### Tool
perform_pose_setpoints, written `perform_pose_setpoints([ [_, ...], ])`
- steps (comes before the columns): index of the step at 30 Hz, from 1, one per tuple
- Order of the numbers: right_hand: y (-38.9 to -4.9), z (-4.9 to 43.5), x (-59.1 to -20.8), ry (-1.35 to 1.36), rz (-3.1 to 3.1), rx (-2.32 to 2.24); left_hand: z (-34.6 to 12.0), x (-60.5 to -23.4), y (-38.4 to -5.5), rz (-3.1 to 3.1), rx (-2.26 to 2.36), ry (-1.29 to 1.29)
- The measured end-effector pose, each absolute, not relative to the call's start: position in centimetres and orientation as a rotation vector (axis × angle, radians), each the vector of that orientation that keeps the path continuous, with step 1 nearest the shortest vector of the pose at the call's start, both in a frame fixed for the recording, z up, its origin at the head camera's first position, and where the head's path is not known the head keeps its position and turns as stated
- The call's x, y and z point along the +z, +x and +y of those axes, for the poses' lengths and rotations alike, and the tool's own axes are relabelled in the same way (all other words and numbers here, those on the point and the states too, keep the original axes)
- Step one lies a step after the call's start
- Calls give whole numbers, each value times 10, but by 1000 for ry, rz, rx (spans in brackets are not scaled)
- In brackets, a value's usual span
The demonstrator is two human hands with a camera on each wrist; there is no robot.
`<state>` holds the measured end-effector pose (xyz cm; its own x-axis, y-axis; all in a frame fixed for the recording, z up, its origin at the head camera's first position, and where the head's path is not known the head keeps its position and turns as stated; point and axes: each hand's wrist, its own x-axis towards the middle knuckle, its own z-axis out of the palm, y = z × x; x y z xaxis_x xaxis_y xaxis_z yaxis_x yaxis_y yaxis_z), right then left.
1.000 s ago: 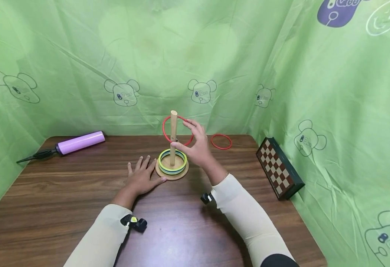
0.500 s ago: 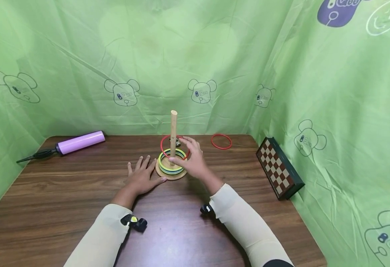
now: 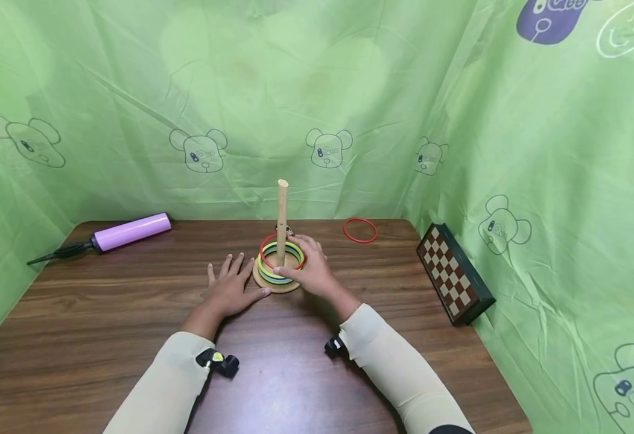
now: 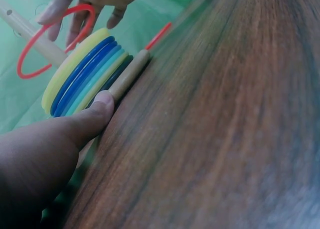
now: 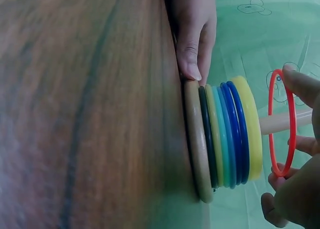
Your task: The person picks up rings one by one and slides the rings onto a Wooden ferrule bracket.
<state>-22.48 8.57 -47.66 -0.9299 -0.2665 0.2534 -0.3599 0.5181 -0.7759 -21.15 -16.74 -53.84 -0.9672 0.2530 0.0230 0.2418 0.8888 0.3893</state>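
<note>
A wooden peg [image 3: 282, 205] rises from a round wooden base [image 5: 197, 139]. Several coloured rings lie stacked around it, with a yellow ring [image 5: 253, 139] on top. My right hand [image 3: 315, 269] pinches a red ring [image 5: 271, 119] between thumb and fingers. That ring encircles the peg, and the right wrist view shows a gap between it and the yellow one. My left hand [image 3: 230, 294] rests on the table left of the base, fingers spread, its thumb [image 4: 103, 103] touching the base's edge.
Another red ring [image 3: 360, 242] lies at the back of the table. A purple pump [image 3: 134, 231] with a black end is at the back left. A folded chessboard case [image 3: 452, 274] stands at the right. Behind the peg sits a small dark object [image 3: 289, 231]. Green curtains surround the table.
My right hand has come down along the peg, bringing the red ring from near the peg's top to just above the stack. The left hand has stayed in place.
</note>
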Motion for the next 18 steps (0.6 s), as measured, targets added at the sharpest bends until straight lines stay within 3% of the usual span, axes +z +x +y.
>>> perform_pose_setpoints([
  [18, -227, 79, -488, 532, -2686, 1341, -168, -540, -211, 3023, 644, 400],
])
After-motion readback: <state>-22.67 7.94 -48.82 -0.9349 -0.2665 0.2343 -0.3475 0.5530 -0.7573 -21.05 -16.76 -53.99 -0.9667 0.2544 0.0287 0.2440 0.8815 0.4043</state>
